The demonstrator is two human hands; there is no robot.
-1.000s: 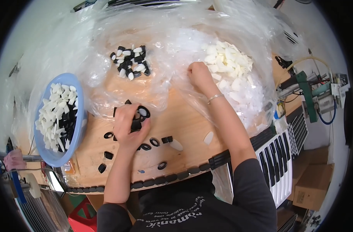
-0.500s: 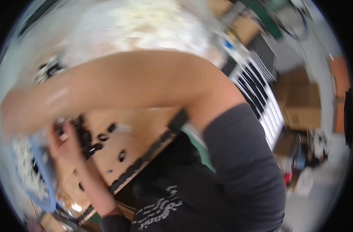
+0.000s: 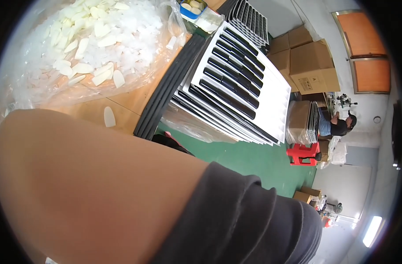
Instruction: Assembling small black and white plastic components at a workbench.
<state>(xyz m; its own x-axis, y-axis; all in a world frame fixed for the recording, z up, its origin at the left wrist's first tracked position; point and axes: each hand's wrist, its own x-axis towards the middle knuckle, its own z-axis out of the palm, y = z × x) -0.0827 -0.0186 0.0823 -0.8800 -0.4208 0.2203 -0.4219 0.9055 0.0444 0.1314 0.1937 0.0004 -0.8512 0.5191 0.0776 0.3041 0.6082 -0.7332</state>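
Note:
My bent right arm [image 3: 91, 180], bare below a rolled dark grey sleeve [image 3: 240, 215], fills the lower left and hides what lies beneath it. Neither of my hands shows. Just beyond the arm, one flat cream oval piece [image 3: 109, 117] lies on the wooden tabletop [image 3: 84, 104]. Farther back, a spread clear plastic bag [image 3: 22, 72] holds a heap of thin white and cream oval pieces [image 3: 121, 42]. The table's edge carries dark ribbed strips [image 3: 163, 88].
Right of the table stands a stack of white trays [image 3: 273, 103] with long black pieces in the top one. Cardboard boxes [image 3: 313, 66], a red stool [image 3: 303, 154] and a person in dark clothes [image 3: 339, 125] are farther off over green floor [image 3: 240, 163]. A blue container [image 3: 190, 11] sits at the back.
The view has swung right and up. My left hand and the small black parts have left the picture. My right arm now lies lower and nearer, and the trays show fully.

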